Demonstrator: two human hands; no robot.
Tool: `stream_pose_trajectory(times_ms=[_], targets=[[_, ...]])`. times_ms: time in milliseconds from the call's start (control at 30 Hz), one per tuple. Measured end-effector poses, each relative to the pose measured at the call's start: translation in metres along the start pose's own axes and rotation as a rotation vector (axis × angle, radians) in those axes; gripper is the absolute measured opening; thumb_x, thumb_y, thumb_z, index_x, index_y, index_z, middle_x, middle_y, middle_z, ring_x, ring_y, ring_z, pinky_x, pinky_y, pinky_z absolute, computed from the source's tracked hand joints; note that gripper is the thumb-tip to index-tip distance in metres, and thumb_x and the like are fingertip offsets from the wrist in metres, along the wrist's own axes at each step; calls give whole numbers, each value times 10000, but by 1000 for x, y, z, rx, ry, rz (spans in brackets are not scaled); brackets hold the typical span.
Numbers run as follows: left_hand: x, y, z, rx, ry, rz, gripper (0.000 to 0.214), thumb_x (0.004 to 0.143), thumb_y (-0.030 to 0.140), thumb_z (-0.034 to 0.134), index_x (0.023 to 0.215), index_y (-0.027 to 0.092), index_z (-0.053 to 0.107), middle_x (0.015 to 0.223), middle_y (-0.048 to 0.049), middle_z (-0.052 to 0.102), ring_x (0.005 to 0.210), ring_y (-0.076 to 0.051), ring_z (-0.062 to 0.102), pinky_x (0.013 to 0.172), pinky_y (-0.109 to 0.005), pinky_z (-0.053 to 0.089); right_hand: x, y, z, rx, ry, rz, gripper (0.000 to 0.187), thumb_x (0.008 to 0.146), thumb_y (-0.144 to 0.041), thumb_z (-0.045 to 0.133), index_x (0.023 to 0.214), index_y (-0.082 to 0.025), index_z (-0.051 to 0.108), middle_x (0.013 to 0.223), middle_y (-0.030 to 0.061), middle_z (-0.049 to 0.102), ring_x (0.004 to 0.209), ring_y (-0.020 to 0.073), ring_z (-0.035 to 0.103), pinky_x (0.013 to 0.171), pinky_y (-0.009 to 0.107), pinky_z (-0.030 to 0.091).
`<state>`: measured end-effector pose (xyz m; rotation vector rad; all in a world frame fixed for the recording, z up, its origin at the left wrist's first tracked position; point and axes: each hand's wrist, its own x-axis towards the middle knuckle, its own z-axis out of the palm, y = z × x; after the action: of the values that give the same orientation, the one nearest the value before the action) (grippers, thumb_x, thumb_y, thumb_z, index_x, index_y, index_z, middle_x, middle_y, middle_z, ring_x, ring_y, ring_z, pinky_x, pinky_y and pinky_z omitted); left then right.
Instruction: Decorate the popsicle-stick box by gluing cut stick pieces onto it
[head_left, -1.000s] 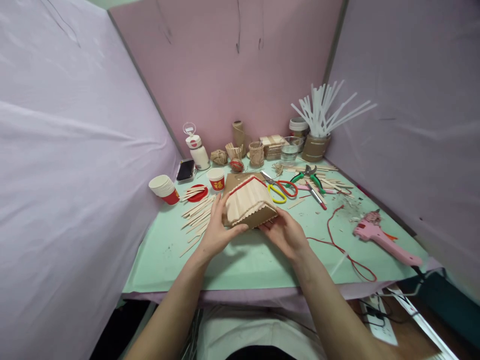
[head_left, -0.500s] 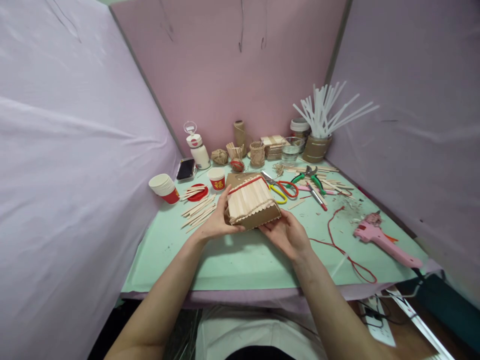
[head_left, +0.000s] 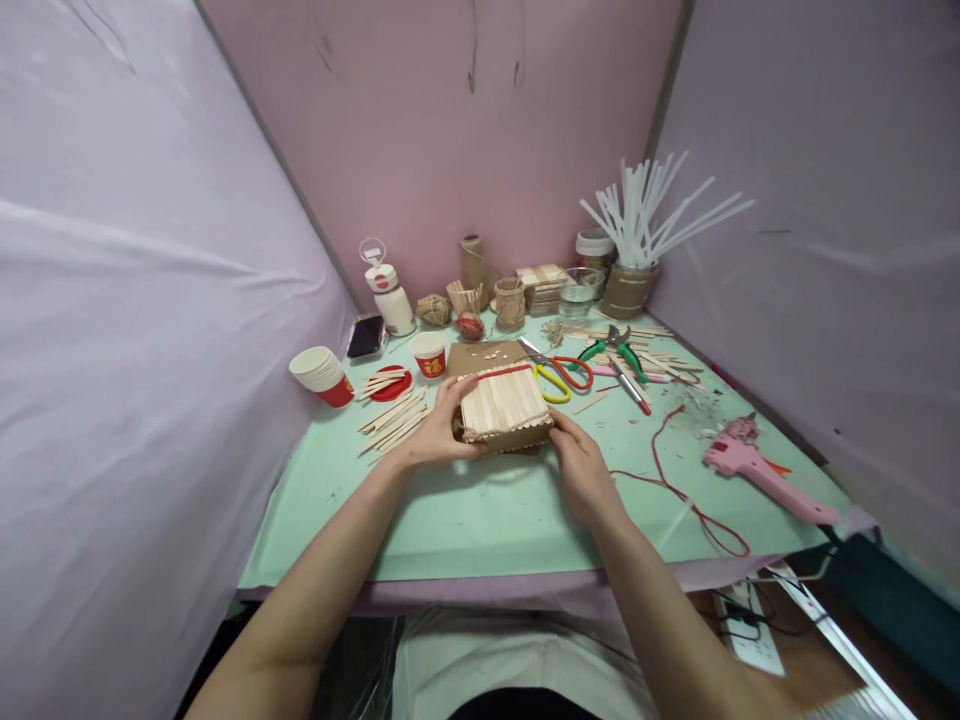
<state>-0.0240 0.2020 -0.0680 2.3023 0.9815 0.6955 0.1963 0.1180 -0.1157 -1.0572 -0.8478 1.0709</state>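
Observation:
A small box covered with wooden craft sticks [head_left: 507, 402], with a red cord along its far top edge, is between my hands near the middle of the table. My left hand [head_left: 442, 428] is wrapped round its left side, thumb along the near side. At the near right corner my right hand [head_left: 581, 455] grips it with fingers closed on the edge. Behind the box lies a brown cardboard piece [head_left: 480, 356] with small pale bits on it. Scissors with red and yellow handles [head_left: 561, 376] lie just beyond the right side. The underside of the box is hidden.
Loose craft sticks [head_left: 394, 425], a red-and-white paper cup [head_left: 430, 356] and stacked cups [head_left: 322, 375] stand left. To the right are green-handled pliers [head_left: 615, 350], a red cord [head_left: 664, 488] and a pink glue gun [head_left: 765, 475]. White sticks [head_left: 645, 215] rise from a pot behind.
The box has been lowered and levelled, its near side turned more squarely to me. My right hand has moved from under it to its right corner. The view has shifted slightly.

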Motion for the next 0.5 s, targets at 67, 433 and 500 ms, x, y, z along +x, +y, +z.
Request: stream_pose_trajectory(times_ms=[67,433,500], targets=[[0,-2,1,7,-9,-1,1015,617,341,805,1483,204,293,1480,-152,282,1446,-330,245,1203,-484,229,-2,-3,0,-67,19,20,404,809,-294,578,1195,-285,695,1321,4,647,1328,258,472,1181,493,243],[-5,5,-8,25,-53,-52,1094,646,499,812,1519,245,204,1602,-169,154,1498,-372,133,1200,-544,192,0,2,0,-214,24,-24,508,784,-255,538,1284,-262,623,1360,36,613,1287,254,517,1140,486,326],[-9,17,-14,59,10,-39,1059,681,550,780,1515,236,208,1602,-179,161,1498,-371,128,1193,-547,198,1,5,-2,-254,57,-53,543,781,-280,566,1322,-236,584,1402,80,569,1301,269,500,1134,507,328]])
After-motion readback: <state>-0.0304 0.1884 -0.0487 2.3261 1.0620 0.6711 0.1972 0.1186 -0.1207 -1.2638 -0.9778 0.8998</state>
